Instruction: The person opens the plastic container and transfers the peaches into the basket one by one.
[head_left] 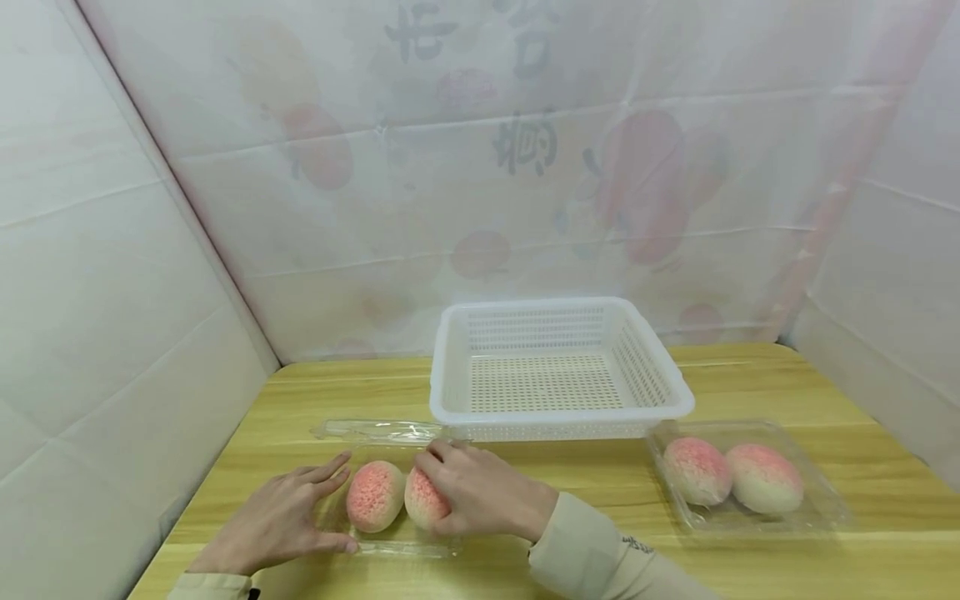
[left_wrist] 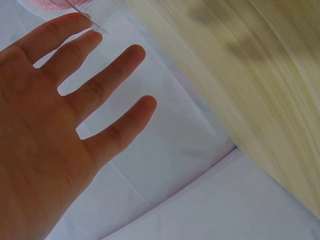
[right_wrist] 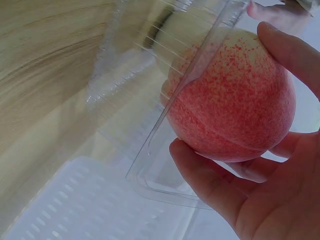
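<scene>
In the head view my right hand (head_left: 483,492) grips a pink-and-cream peach (head_left: 422,504), fingers round its far side and thumb at its near side. This peach (right_wrist: 235,100) fills much of the right wrist view, inside or at the rim of a clear plastic box (right_wrist: 150,150). A second peach (head_left: 375,497) lies to its left in the same clear box (head_left: 408,550), whose lid (head_left: 382,430) is folded back. My left hand (head_left: 277,521) is spread at the box's left side, thumb by the near edge. Its fingers are straight and apart in the left wrist view.
A white slotted plastic basket (head_left: 562,414) stands at the back middle of the wooden table (head_left: 585,475). To the right, another clear box (head_left: 817,508) holds two peaches (head_left: 761,479). White printed sheets (head_left: 480,192) enclose the table at the back and sides.
</scene>
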